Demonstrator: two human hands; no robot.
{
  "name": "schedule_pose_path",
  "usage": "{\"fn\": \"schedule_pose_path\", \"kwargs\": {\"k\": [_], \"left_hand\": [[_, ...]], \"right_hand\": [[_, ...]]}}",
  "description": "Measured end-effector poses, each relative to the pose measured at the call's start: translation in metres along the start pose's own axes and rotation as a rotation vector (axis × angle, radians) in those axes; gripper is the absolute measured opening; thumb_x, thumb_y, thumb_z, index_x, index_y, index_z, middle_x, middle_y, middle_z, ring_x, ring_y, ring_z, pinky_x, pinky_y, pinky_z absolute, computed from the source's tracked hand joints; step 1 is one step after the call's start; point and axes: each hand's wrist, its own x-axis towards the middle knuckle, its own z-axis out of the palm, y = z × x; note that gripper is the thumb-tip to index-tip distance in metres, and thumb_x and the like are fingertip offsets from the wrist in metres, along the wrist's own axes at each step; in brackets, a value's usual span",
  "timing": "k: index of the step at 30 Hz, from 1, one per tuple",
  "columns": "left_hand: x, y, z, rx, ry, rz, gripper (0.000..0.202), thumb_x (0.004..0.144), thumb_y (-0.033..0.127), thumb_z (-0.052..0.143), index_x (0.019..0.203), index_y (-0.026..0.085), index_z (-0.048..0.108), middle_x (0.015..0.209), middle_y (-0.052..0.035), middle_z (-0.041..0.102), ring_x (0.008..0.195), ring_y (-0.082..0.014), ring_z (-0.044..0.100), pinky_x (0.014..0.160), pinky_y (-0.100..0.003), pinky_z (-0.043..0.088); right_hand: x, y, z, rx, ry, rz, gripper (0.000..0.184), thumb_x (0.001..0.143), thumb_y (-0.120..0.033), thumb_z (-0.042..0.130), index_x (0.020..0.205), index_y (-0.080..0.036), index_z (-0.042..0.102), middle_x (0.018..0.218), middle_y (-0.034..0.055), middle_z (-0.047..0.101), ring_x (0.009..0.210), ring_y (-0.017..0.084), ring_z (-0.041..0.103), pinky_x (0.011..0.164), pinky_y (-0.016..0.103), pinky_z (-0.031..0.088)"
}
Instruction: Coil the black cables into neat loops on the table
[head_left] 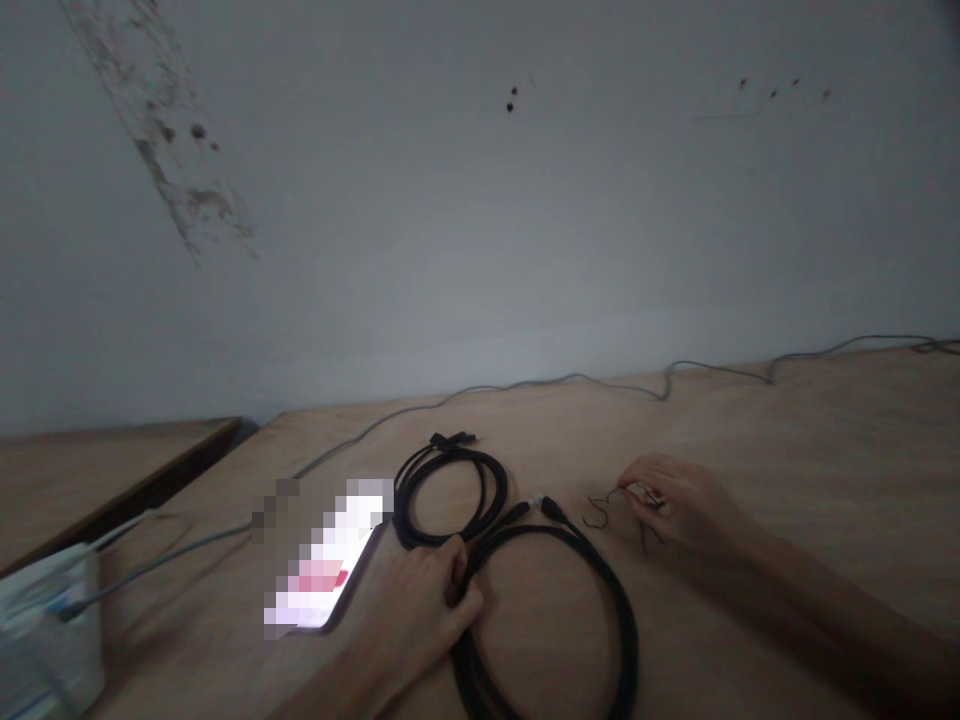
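A coiled black cable lies on the table in front of me, its two plug ends close together at the top of the loop. My left hand is closed around the left side of this coil. Over the table to the right, my right hand pinches several thin dark twist ties, whose bent ends stick out past the fingertips. Just beyond my left hand lies a second, smaller coil of black cable, with its plugs at the far side.
A lit phone, partly blurred out, lies left of my left hand. At the lower left stands a white box-like thing with a grey cable plugged into it. A thin cable runs along the wall at the table's back edge.
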Motion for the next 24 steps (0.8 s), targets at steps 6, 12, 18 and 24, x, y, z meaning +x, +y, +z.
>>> {"fn": "schedule_pose_path", "kwargs": {"k": [6,12,18,24], "left_hand": [[0.002,-0.003,0.001,-0.015,0.018,0.003,0.016,0.089,0.034,0.049,0.081,0.021,0.053,0.07,-0.0008,0.064,0.067,-0.02,0.061,0.059,-0.03,0.029],[0.0,-0.004,0.0,-0.027,0.074,0.016,0.021,0.093,0.035,0.045,0.077,0.022,0.048,0.069,-0.0007,0.062,0.064,-0.0189,0.059,0.059,-0.03,0.029],[0.0,-0.002,-0.002,-0.053,0.099,0.025,0.022,0.094,0.035,0.045,0.076,0.022,0.046,0.068,-0.0001,0.061,0.064,-0.0184,0.058,0.059,-0.03,0.03],[0.001,-0.005,-0.001,-0.005,0.044,0.054,0.019,0.092,0.035,0.047,0.079,0.022,0.051,0.07,-0.0002,0.064,0.065,-0.0188,0.059,0.059,-0.03,0.029]], "right_hand": [[-0.002,-0.006,0.003,0.005,-0.016,-0.217,0.026,0.097,-0.018,0.047,0.087,-0.019,0.071,0.088,0.0094,0.072,0.078,0.022,0.065,0.069,0.032,0.047],[-0.001,-0.011,-0.001,0.063,-0.074,-0.263,0.027,0.099,-0.021,0.047,0.09,-0.019,0.073,0.084,0.0088,0.071,0.079,0.022,0.064,0.07,0.033,0.047],[-0.007,-0.018,0.001,0.232,-0.166,-0.138,0.026,0.097,-0.028,0.052,0.094,-0.023,0.077,0.085,0.0065,0.075,0.075,0.02,0.064,0.07,0.032,0.047],[-0.009,-0.025,0.008,0.371,-0.267,0.054,0.024,0.092,-0.035,0.058,0.089,-0.024,0.079,0.072,0.0033,0.074,0.058,0.016,0.058,0.054,0.026,0.04]]}}
